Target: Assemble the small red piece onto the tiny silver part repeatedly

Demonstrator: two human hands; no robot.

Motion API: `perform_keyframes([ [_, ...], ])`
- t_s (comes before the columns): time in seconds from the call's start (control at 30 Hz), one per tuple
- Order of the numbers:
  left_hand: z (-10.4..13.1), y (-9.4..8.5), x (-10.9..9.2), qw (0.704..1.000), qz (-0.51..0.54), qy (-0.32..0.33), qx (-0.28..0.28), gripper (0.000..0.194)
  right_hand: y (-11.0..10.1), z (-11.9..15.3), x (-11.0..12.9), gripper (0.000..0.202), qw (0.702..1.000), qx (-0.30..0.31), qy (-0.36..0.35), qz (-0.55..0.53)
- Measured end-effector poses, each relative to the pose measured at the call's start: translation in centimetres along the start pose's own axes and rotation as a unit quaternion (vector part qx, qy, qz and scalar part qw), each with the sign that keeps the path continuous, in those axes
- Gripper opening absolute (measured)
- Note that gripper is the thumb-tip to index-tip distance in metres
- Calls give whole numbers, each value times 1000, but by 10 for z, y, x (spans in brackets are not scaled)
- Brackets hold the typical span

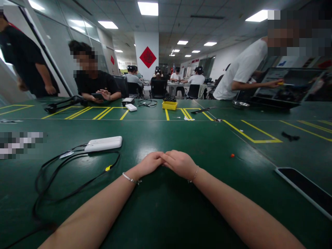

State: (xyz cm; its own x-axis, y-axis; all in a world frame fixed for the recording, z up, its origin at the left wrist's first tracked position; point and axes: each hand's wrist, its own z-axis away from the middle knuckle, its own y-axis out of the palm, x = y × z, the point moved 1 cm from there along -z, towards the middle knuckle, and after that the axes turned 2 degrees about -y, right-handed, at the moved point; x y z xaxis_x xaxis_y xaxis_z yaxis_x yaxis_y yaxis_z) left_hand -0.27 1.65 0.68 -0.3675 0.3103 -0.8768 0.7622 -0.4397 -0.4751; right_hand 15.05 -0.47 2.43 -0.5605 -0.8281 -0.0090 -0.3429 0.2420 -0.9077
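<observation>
My left hand (150, 163) and my right hand (182, 163) rest together on the green tabletop (166, 207). Both are closed, with the fingers of my right hand laid over those of my left and folded round them. Some fingertips are hidden under the hands, and no object shows between them. Left of my hands lies a white power bank (104, 144), apart from them, with a black cable (77, 154) looping from it toward me. A phone with a dark screen (307, 190) lies flat on the right, beyond my right forearm.
A small orange bit (232, 155) and a black strap-like piece (290, 136) lie at right. Farther back stand a yellow tray (169, 105), a smaller white device (131, 107) and an open laptop (275, 103). People sit and stand around the far side.
</observation>
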Motion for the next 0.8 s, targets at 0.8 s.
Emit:
perform_keyframes([
  [0.8,0,-11,8,948,311,-47,-53,25,-22,41,-81,16,844,-30,504,-180],
])
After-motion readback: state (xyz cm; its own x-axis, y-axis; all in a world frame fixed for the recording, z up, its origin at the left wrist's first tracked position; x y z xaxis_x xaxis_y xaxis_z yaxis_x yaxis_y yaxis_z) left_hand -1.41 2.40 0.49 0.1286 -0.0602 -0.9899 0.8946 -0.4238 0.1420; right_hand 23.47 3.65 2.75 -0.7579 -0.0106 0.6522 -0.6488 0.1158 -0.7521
